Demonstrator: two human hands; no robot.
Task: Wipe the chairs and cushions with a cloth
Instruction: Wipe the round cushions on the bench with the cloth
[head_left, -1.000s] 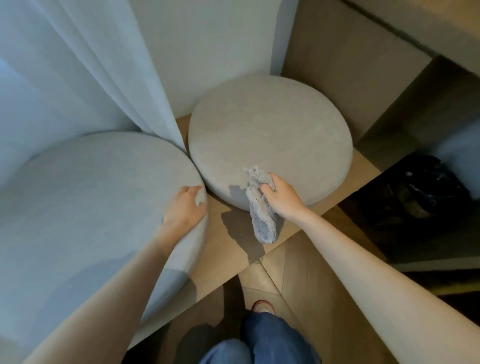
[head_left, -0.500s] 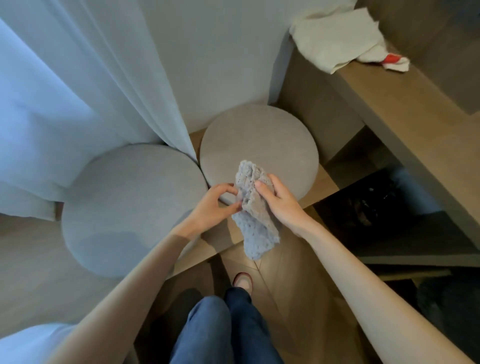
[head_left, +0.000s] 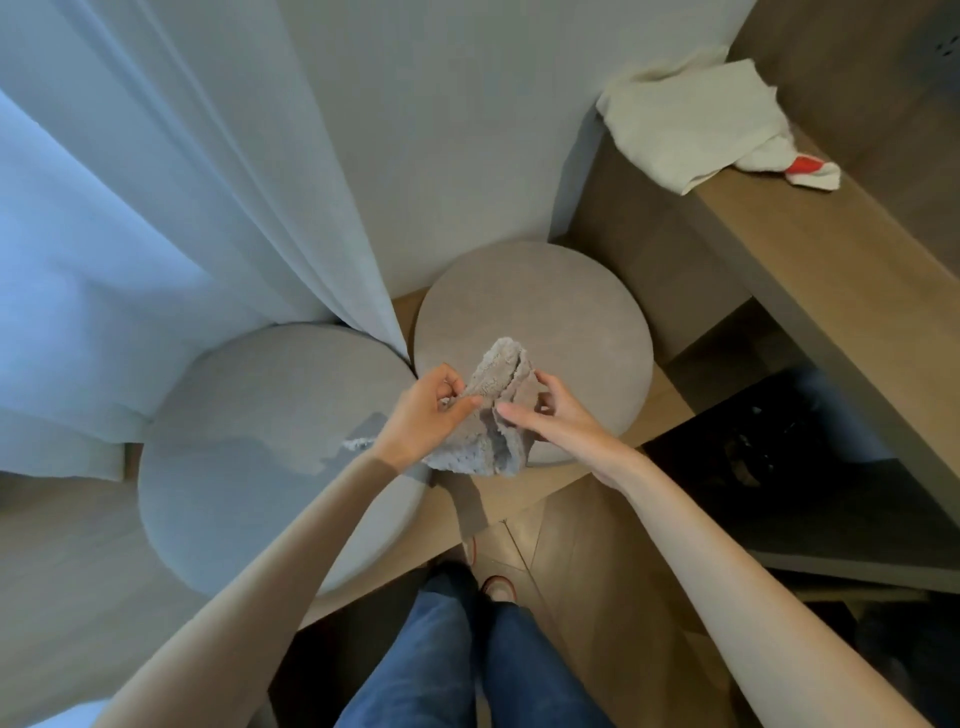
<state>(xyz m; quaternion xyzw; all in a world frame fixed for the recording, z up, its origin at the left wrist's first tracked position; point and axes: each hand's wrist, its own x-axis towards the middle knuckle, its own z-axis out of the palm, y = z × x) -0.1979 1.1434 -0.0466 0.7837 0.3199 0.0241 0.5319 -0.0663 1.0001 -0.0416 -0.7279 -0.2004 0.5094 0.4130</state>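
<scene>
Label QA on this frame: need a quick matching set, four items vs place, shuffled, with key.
Items:
1. grey cloth
2. white towel
3. curtain
4. blue jeans

Places:
A. bottom centre, below the arms
B. hanging at left, over the left cushion
C. on the wooden shelf at upper right
D. between both hands, in front of the right cushion

Pairs: 1-D, 2-C, 3-B, 4-A

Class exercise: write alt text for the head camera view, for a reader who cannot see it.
Seen from above, a person's left hand and right hand hold a crumpled grey cloth above two round grey cushions side by side. A pale curtain hangs to the left; a white towel lies on a wooden shelf to the right.
</scene>
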